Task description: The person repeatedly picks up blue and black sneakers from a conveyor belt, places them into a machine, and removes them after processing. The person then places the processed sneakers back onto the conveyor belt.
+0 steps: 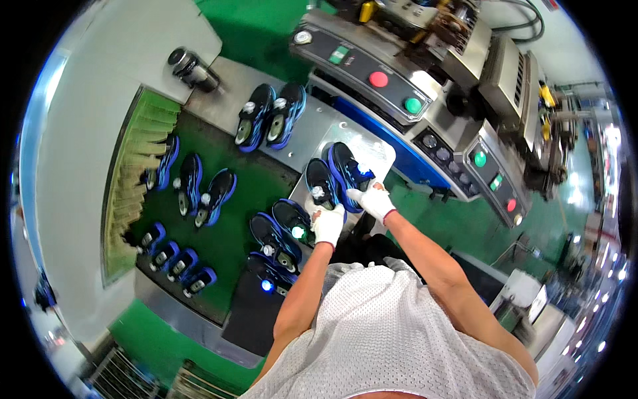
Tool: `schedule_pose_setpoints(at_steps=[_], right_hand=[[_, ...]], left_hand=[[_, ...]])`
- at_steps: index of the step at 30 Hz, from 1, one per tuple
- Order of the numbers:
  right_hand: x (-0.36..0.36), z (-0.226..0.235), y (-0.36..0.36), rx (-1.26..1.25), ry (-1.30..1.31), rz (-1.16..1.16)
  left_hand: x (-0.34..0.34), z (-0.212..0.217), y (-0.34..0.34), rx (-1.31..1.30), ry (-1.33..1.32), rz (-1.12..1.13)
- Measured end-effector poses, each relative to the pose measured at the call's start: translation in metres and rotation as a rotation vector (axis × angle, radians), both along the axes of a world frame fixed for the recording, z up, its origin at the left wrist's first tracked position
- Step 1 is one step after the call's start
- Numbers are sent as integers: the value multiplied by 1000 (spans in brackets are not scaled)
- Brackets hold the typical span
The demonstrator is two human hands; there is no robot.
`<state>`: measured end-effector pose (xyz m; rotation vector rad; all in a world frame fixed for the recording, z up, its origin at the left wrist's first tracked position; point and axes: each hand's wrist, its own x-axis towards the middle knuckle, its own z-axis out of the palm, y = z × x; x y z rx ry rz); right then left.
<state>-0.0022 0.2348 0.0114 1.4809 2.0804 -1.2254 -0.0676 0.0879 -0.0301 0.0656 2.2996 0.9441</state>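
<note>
Two black sneakers with blue and purple soles rest side by side on a shiny metal plate in front of me. My left hand [325, 224], in a white glove, is closed on the heel end of the left sneaker [320, 175]. Gloved in white too, my right hand [374, 201] grips the heel end of the right sneaker [341, 161], which shows a bright bluish glint near its opening. Both toes point away from me. The gloves partly hide the heels, so the exact finger placement is unclear.
Another sneaker pair [287, 115] stands on the metal table beyond. More sneakers [268, 237] lie left of my left hand. Several shoes ride a green belt [219, 256] beside a fringed curtain [143, 179]. A flask [193, 68] stands far left; a machine control panel [362, 68] rises ahead.
</note>
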Motion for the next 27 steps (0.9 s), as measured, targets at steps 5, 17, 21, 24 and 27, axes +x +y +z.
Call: schedule_pose_setpoints(at_steps=[5, 17, 21, 24, 27], right_hand=[[95, -7, 9, -282, 231, -540], [387, 174, -84, -98, 992, -1693], [491, 207, -145, 444, 1204, -2046], [544, 185, -197, 813, 411, -2246], [623, 215, -208, 794, -278, -2253]], left_hand=[[-11, 35, 15, -54, -60, -364], [239, 181, 142, 133, 43, -1457], [392, 256, 158, 108, 112, -1760], [477, 277, 177, 252, -47, -2011], [607, 266, 189, 822, -541, -1981]])
